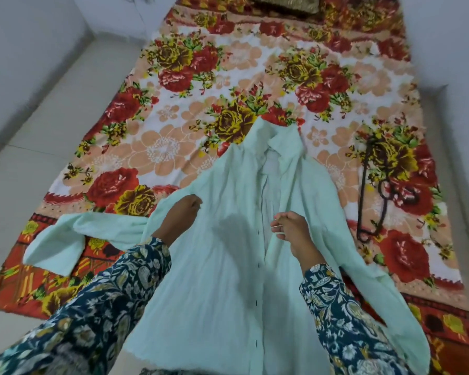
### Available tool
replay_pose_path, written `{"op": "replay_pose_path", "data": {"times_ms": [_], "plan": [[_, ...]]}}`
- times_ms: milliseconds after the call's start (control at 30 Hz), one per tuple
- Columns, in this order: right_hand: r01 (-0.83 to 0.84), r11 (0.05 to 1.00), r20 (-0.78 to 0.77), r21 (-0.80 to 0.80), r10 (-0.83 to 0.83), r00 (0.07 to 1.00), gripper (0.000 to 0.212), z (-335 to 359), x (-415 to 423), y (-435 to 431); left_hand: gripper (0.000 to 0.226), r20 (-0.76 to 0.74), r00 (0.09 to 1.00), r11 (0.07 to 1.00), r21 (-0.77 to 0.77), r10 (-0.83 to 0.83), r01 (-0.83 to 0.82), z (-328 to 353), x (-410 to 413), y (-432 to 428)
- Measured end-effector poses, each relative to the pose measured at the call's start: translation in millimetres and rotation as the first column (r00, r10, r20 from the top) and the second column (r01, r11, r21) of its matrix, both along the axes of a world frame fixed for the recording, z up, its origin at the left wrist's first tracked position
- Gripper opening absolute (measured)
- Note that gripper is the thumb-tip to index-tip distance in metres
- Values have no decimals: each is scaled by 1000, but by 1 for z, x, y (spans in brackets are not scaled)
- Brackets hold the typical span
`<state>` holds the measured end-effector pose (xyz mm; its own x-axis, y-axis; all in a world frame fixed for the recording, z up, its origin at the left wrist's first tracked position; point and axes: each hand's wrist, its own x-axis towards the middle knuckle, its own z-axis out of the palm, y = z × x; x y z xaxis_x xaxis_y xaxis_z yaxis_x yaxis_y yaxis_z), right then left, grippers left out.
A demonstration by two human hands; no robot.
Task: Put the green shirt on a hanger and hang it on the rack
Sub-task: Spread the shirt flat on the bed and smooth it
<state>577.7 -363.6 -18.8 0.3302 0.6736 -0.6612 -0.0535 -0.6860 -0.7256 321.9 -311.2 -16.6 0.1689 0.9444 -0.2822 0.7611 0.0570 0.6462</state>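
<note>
Fingers of your left hand [183, 215] were curled down into the cloth of the green shirt [228, 253], pinching the left front panel near the shoulder seam. Those of your right hand [290, 227] were bunched at the placket, seemingly gripping the edge of the right front panel, though how firmly was hard to tell. The shirt lay face up on the floral bedspread [173, 109], its long axis running from the hem near you to the collar [279, 142] at the far end, one sleeve thrown out left and the other trailing near right. A dark hanger [374, 185] lay on the bedspread to the right of the shirt, apart from it, and your right hand was the nearer one. Reaching it would likely mean letting go on that side. No rack was in view.
</note>
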Motion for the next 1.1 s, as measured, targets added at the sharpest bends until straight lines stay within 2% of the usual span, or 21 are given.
{"op": "replay_pose_path", "data": {"times_ms": [200,333,433,500,567,633,667,733,800,900,967,1000,1033,1100], "plan": [[-76,997,25,0,76,997,26,-10,14,92,27,165,949,950,-210,268,-231,0,16,91],[-120,992,22,-32,121,992,26,-21,11,150,19,276,847,874,-324,454,-363,-14,10,136],[-199,980,16,-14,199,980,25,-28,3,195,16,195,840,804,-459,506,-378,-36,7,162],[-336,942,65,15,334,940,22,-34,-7,230,13,125,838,726,-578,531,-373,-48,7,177],[-485,873,171,50,471,865,33,-43,-18,267,22,77,873,680,-661,482,-318,-62,6,192],[-622,782,312,48,580,753,39,-49,-28,296,26,97,906,636,-743,412,-210,-73,3,201],[-694,720,406,12,631,661,40,-55,-33,309,27,123,906,602,-782,404,-163,-77,1,204],[-807,571,591,-148,706,391,43,-70,-39,325,29,157,897,540,-836,414,-102,-84,-3,209],[-828,453,668,-330,732,134,43,-78,-38,327,30,221,879,520,-853,422,-35,-86,-4,213],[-804,369,709,-467,699,-92,37,-83,-37,329,36,263,866,488,-872,425,26,-88,-8,219],[-794,368,750,-483,643,-158,29,-83,-36,334,26,270,880,495,-867,391,47,-88,-11,224],[-796,378,761,-472,631,-152,26,-83,-33,336,23,279,893,507,-859,352,68,-86,-13,227],[-807,381,762,-452,635,-126,28,-83,-31,338,32,283,903,545,-836,322,68,-84,-16,230],[-841,352,722,-410,689,-63,43,-82,-28,340,59,302,897,635,-772,323,30,-85,-24,237]]}}
